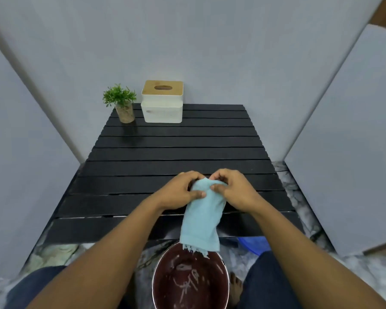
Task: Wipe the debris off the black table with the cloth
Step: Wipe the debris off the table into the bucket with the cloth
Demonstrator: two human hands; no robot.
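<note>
A light blue cloth [202,221] hangs from both hands above the near edge of the black slatted table [165,152]. My left hand [181,190] pinches its top left, and my right hand [234,188] pinches its top right, fingertips nearly touching. The cloth's frayed lower end dangles over a round dark red bowl [189,277] on the floor between my knees, with pale thin scraps of debris inside. I see no debris on the table's slats.
A small potted green plant [122,103] and a white tissue box with a wooden lid [162,102] stand at the table's far left. Grey panels close in three sides. A blue object [253,244] lies on the marbled floor right of the bowl.
</note>
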